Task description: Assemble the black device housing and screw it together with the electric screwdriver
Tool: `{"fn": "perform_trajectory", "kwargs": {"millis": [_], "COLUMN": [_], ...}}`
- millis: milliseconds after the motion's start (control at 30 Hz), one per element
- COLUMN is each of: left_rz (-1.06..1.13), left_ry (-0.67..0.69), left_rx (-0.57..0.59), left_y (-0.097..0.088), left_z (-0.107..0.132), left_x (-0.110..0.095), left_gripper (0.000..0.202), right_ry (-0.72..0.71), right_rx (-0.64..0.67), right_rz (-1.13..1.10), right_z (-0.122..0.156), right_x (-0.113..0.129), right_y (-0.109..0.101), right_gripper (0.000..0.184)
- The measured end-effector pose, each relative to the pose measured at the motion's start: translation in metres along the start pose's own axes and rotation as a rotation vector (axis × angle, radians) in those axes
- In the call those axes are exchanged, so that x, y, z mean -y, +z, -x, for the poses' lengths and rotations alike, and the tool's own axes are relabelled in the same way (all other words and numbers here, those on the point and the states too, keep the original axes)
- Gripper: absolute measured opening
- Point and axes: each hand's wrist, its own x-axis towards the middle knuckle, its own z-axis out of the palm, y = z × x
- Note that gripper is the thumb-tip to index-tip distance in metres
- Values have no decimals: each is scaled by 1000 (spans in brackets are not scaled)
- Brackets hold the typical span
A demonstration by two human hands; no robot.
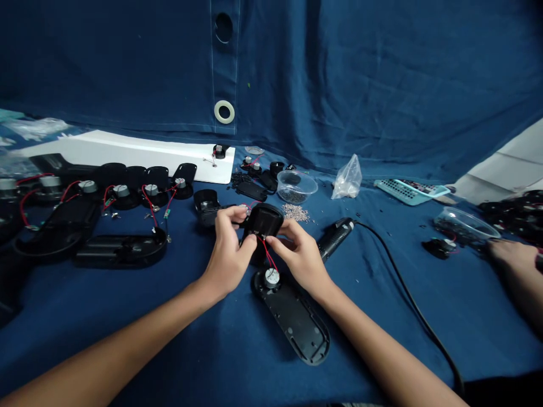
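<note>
Between my two hands a black plastic housing (266, 217) is held up off the cloth. My left hand (229, 249) grips its left side, thumb on the lower inner face. On its right side, the thumb and fingers of my right hand (299, 249) pinch the edge beside the red wires (268, 251). These wires run down to a small silvery motor (272, 277) at the top end of a long black half-shell (297, 322), which lies on the cloth with its inside up. Behind my right hand lies a black corded electric screwdriver (337, 237).
Several black shells with motors and wires (121, 192) line the left side. A clear bowl (297, 186) stands behind a pile of small screws (296, 212). Farther right are a plastic bag (348, 178), a teal basket (407, 193) and another person's hand (511, 254).
</note>
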Motion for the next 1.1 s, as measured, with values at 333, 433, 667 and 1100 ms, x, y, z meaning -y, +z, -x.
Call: {"fn": "perform_trajectory", "kwargs": {"millis": [333,433,667,1100], "left_rz": [-55,16,72,-661], "left_ry": [-218,-230,-255,-338], "left_rx": [225,231,222,16], "left_y": [12,11,10,-88], "left_z": [9,6,3,-152], "left_x": [-13,-12,-9,-1], "left_gripper": [20,20,18,55], "right_ry": [-106,-81,-79,-33], "right_rx": [-101,-77,1,-74], "right_rz": [126,122,95,149], "right_z": [1,1,1,-2], "right_x": [-1,1,2,-3], "right_y": [-1,-1,-1,-1], "right_gripper": [16,17,19,12]}}
